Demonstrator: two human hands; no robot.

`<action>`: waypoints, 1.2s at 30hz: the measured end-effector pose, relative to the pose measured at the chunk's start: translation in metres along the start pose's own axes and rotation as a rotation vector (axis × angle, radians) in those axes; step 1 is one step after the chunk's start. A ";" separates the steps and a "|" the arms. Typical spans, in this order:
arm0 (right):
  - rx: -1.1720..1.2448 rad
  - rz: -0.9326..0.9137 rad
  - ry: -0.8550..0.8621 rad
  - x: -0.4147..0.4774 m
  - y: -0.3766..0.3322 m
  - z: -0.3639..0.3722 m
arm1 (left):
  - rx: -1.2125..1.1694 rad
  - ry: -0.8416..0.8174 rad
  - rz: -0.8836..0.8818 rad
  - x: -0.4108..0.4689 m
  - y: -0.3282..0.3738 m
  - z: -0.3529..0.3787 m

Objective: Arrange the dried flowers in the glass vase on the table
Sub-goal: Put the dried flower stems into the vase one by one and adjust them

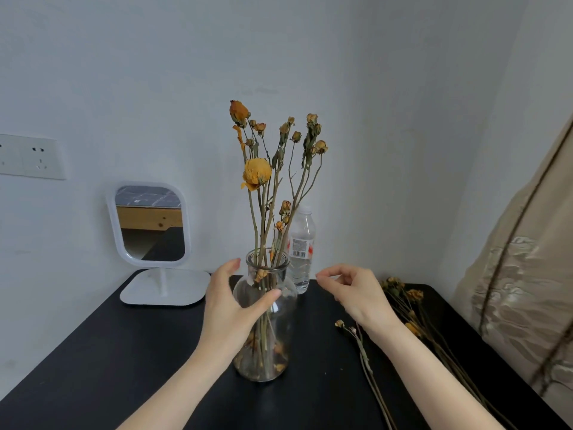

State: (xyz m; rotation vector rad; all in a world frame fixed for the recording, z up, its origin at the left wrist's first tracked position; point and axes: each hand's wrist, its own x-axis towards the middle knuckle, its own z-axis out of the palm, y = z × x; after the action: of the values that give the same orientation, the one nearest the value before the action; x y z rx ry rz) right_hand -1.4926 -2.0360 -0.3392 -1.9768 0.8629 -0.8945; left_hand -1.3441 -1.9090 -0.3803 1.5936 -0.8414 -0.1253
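A clear glass vase [279, 342] stands in the middle of the black table [108, 352]. Several dried yellow flowers [257, 173] rise upright from its neck. My left hand [229, 305] wraps the vase's left shoulder, thumb across the front glass. My right hand [356, 293] hovers to the right of the vase with fingers loosely curled and nothing held. More dried flowers [415, 308] lie in a loose pile on the table at the right, partly hidden by my right forearm. A single loose stem [364, 355] lies closer to the vase.
A white standing mirror [152, 225] sits at the table's back left. Just behind the vase stands a clear plastic water bottle [300, 243]. Beige fabric [527, 274] hangs along the table's right edge. The wall carries a power socket [31, 156] at the left.
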 end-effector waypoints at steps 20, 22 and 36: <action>-0.531 0.368 -0.187 -0.042 0.115 -0.035 | 0.449 -0.604 -0.038 -0.082 -0.024 0.126; -0.541 0.381 -0.189 -0.039 0.117 -0.033 | 0.483 -0.577 -0.073 -0.075 -0.023 0.137; -0.470 0.454 -0.156 -0.027 0.127 -0.037 | 0.588 -0.484 -0.143 -0.051 -0.022 0.167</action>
State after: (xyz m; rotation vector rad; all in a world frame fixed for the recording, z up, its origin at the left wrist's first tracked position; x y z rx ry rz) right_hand -1.5691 -2.0865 -0.4389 -2.0671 1.4508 -0.2857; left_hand -1.4599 -2.0174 -0.4575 2.2248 -1.2100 -0.4068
